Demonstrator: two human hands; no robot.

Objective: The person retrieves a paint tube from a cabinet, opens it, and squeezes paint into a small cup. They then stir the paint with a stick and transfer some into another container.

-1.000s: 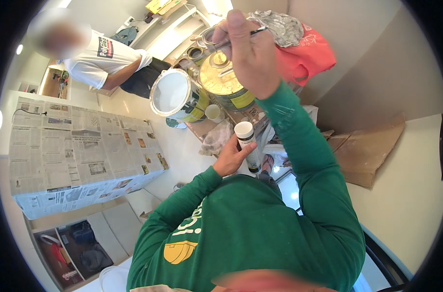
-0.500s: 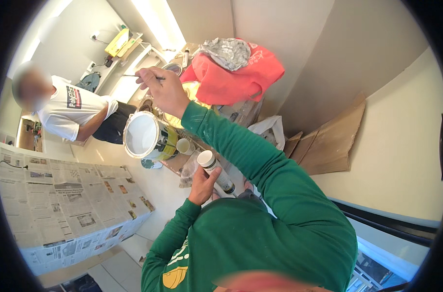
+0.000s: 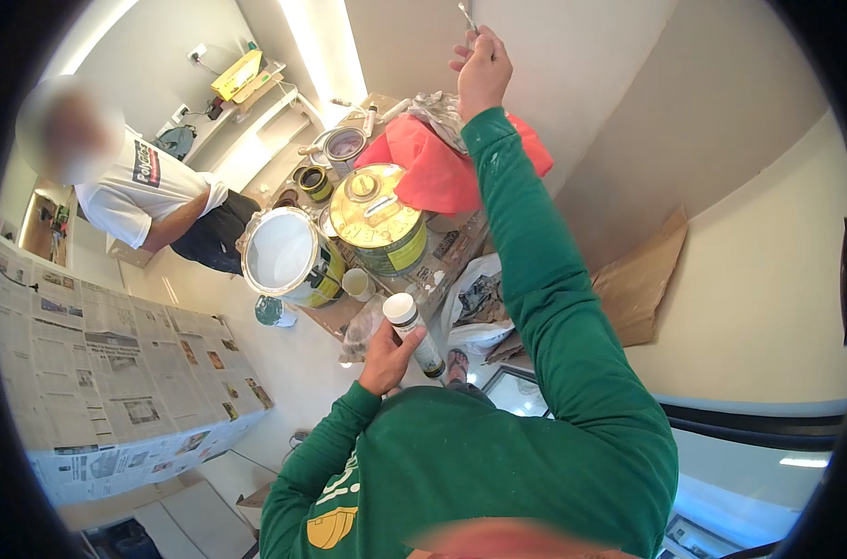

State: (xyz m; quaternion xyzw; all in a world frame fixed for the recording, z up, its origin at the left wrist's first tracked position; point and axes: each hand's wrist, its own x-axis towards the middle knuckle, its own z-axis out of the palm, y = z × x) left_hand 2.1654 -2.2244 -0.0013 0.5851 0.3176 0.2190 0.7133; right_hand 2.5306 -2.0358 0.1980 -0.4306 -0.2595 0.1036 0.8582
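Note:
My left hand (image 3: 384, 361) is wrapped round an upright white cylindrical can (image 3: 412, 334) with a dark printed band, close in front of my body. My right hand (image 3: 484, 73) is raised far out against the wall, its fingers closed on a thin stick-like tool (image 3: 467, 17) with a whitish tip. Its exact kind is too small to make out. Beyond the can stand a white cup (image 3: 357, 283), a large open bucket of white paint (image 3: 281, 252) and a closed yellow-topped drum (image 3: 372, 205).
Smaller open tins (image 3: 344, 144) stand farther back on the cardboard-covered table (image 3: 447, 256). A red bag (image 3: 433, 172) lies behind the drum. A white plastic bag (image 3: 479, 307) and cardboard (image 3: 642, 279) are at the right. Newspaper covers a surface (image 3: 116, 373) at left, near a standing person (image 3: 153, 196).
My right hand has swung right and away from above the paint bucket to the wall, carrying the thin tool. My left hand still holds the can. The view has shifted slightly.

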